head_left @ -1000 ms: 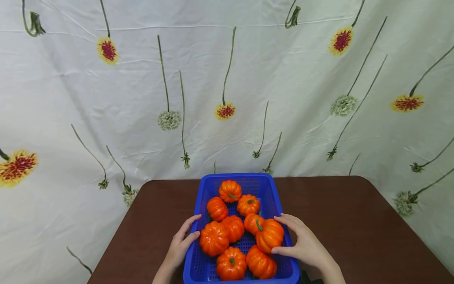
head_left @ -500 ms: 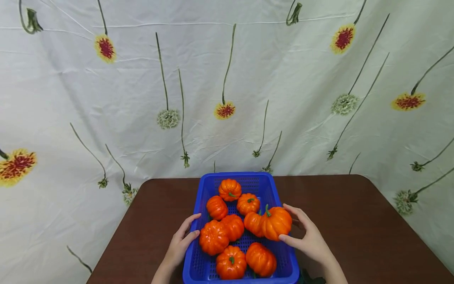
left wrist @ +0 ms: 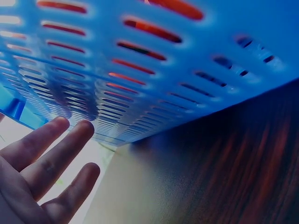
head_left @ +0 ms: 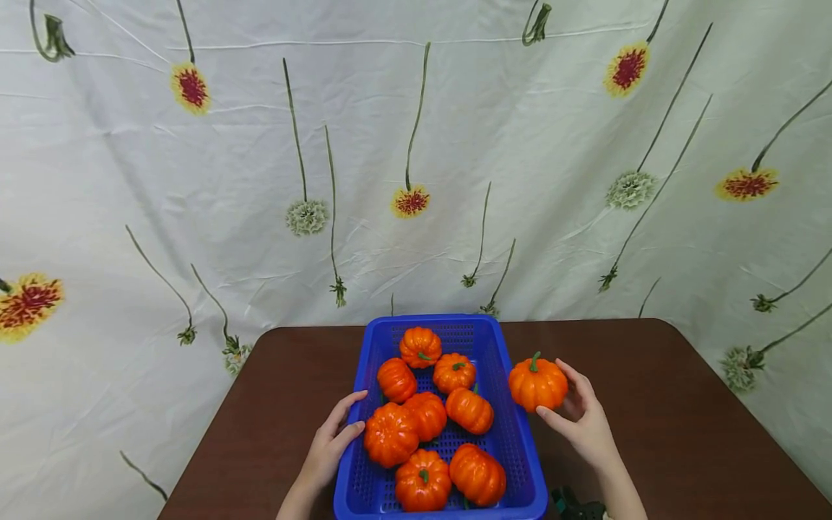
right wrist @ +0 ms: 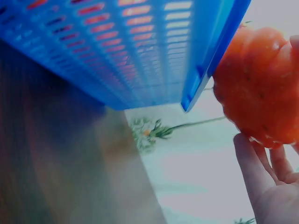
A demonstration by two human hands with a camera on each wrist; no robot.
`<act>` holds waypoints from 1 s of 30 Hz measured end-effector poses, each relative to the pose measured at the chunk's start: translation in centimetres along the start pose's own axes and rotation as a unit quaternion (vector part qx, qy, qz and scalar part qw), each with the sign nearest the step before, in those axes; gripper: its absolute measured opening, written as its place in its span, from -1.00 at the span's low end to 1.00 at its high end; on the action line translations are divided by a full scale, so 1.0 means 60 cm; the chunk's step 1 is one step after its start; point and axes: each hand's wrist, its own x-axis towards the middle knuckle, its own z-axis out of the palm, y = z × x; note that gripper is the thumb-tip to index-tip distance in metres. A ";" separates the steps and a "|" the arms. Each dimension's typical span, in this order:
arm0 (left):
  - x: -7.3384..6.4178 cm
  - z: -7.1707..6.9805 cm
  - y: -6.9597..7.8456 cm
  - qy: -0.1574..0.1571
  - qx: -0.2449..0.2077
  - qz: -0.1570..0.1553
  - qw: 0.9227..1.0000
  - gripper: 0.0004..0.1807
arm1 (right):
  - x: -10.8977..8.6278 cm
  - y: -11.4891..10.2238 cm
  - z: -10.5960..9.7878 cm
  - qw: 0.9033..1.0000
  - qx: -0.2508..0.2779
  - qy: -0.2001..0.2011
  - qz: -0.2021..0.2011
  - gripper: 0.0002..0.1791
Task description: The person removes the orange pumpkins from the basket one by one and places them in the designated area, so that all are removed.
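My right hand [head_left: 588,426] holds a small orange pumpkin [head_left: 537,384] with a green stem, thumb below it and fingers on its right side. The pumpkin is raised just outside the right rim of a blue plastic basket [head_left: 523,440]. In the right wrist view the pumpkin [right wrist: 261,86] overlaps the rim's edge. Several more orange pumpkins [head_left: 424,480] lie in the basket. My left hand [head_left: 323,448] rests at the basket's left rim, index fingertip and thumb tip on it. In the left wrist view, its other fingers [left wrist: 60,158] stretch straight along the slotted outer wall.
The basket stands on a dark brown table [head_left: 637,390], whose surface stretches to both sides. Behind the table hangs a pale flower-print cloth [head_left: 403,144]. A dark object [head_left: 575,504] shows by the right wrist at the lower edge of the head view.
My right hand has carried the pumpkin up and right, from over the basket to outside its right rim, baring the pumpkin beneath. My left hand has stayed at the left rim.
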 end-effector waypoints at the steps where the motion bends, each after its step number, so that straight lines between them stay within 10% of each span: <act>1: 0.000 0.000 0.000 -0.002 0.000 0.001 1.000 -0.54 | 0.000 0.003 -0.001 1.000 0.001 0.007 0.009 -0.19; 14: -0.001 0.000 0.003 -0.003 0.005 0.013 1.000 -0.56 | 0.007 0.040 -0.013 0.985 -0.025 0.067 0.159 -0.16; 30: 0.001 0.000 0.003 0.001 0.006 0.006 1.000 -0.56 | 0.007 0.106 0.003 0.975 -0.039 0.027 0.216 -0.08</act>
